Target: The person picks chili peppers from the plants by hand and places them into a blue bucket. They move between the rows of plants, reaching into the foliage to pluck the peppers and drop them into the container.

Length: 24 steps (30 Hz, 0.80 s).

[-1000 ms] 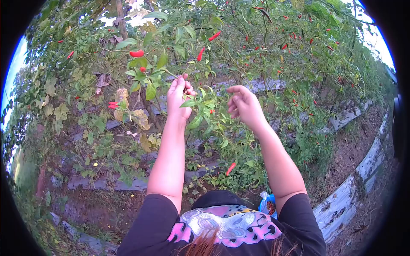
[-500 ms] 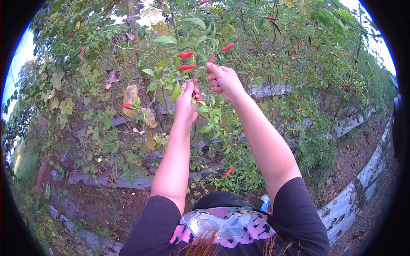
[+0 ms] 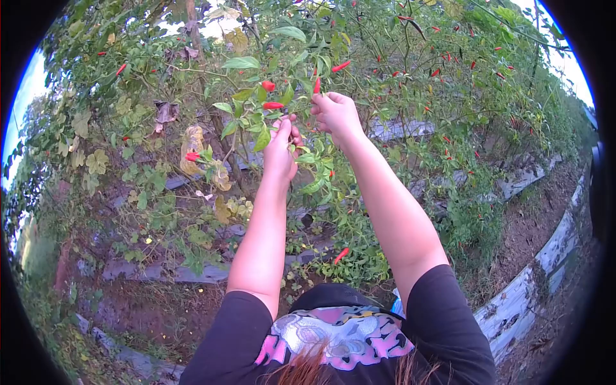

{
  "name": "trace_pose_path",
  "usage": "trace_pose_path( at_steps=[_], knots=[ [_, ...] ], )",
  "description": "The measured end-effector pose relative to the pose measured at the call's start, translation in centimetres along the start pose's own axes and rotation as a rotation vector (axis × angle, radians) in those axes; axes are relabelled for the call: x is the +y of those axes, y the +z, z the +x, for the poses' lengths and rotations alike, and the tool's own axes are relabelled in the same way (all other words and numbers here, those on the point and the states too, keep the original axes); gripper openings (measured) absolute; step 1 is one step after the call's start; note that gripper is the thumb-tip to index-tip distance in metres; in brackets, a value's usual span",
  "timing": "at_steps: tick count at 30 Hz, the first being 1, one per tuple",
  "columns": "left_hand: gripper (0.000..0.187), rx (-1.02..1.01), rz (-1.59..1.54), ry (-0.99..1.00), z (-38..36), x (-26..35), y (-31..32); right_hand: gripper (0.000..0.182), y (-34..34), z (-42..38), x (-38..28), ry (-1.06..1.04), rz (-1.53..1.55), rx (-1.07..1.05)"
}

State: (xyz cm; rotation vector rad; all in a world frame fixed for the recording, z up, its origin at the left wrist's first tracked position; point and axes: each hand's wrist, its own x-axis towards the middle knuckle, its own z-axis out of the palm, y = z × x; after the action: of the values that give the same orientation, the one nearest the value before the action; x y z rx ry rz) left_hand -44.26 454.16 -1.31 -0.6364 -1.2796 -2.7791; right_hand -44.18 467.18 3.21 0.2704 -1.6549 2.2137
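My right hand (image 3: 338,120) is raised in front of a chili plant, thumb and forefinger pinched at the lower end of an upright red chili pepper (image 3: 317,85). Just lower and to the left, my left hand (image 3: 281,151) has its fingers curled in among the leaves; what lies inside them is hidden. Above its fingertips hangs a red chili pepper (image 3: 273,105) lying sideways, with a shorter-looking red pepper (image 3: 268,85) over it. Another red pepper (image 3: 341,67) points up and right beyond my right hand. Green leaves (image 3: 262,137) overlap my left hand's edge.
Dense chili plants with many scattered red peppers fill the background. A yellowed, bag-like thing (image 3: 192,151) hangs at left beside a red pepper (image 3: 192,156). One pepper (image 3: 341,255) hangs low in front. Pale plastic sheeting (image 3: 513,308) runs along the soil at right.
The pepper at my right fingertips has turned from slanted to nearly upright. The peppers above my left hand have shifted slightly left. Both hands stay in almost the same place.
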Motion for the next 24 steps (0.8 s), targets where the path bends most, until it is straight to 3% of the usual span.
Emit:
trace_pose_path(
  at_steps=[9,15,21,24],
  knots=[
    [0.021,-0.025,0.072,0.008,0.3,-0.2,-0.9,0.023,0.2,-0.6,-1.2,0.222,0.270,-0.079],
    [0.020,-0.039,0.046,0.014,0.2,0.0,-1.3,0.030,-0.7,0.5,0.4,0.223,0.166,-0.215],
    [0.020,-0.026,0.056,0.009,0.1,-0.2,-1.6,0.024,-0.8,-0.3,-1.1,0.411,0.505,-0.189],
    [0.018,-0.033,0.048,0.013,0.1,-0.2,-1.6,0.019,-0.6,0.1,-0.8,0.402,0.420,-0.191]
  ],
)
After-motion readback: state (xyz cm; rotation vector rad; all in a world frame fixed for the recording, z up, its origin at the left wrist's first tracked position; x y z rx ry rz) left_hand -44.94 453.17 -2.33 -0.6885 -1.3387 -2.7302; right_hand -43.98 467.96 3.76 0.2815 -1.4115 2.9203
